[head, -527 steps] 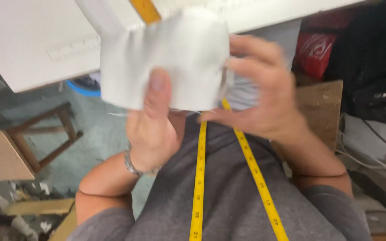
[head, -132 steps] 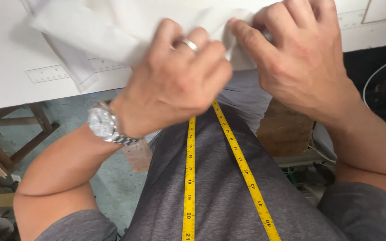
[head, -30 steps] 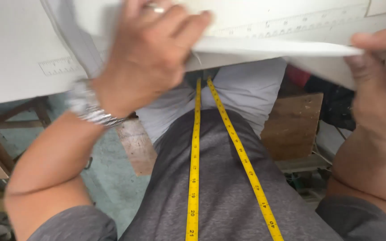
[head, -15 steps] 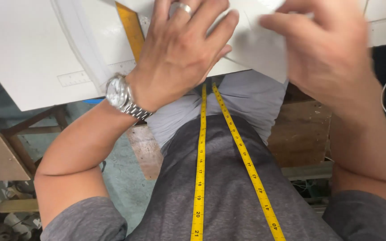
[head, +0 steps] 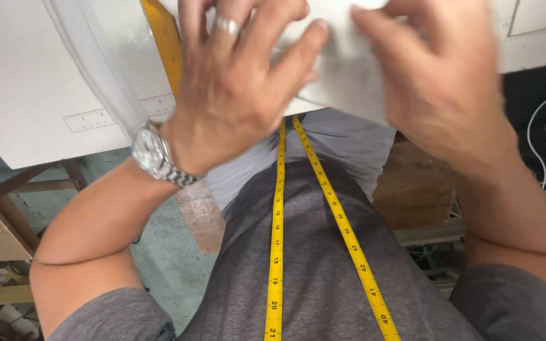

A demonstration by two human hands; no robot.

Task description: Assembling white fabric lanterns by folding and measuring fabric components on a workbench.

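Head cam: left hand (head: 235,95) and right hand (head: 437,88) both press curled fingers onto white fabric piece (head: 342,76) at white table (head: 26,95) edge.

Both forearms rise bare from short grey sleeves, elbows bent outward. The left hand (head: 238,95) is palm down, fingers spread and curled forward, a ring on one finger and a metal watch at the wrist. The right hand (head: 440,88), motion-blurred, arches beside it, fingertips angled toward the left grip.
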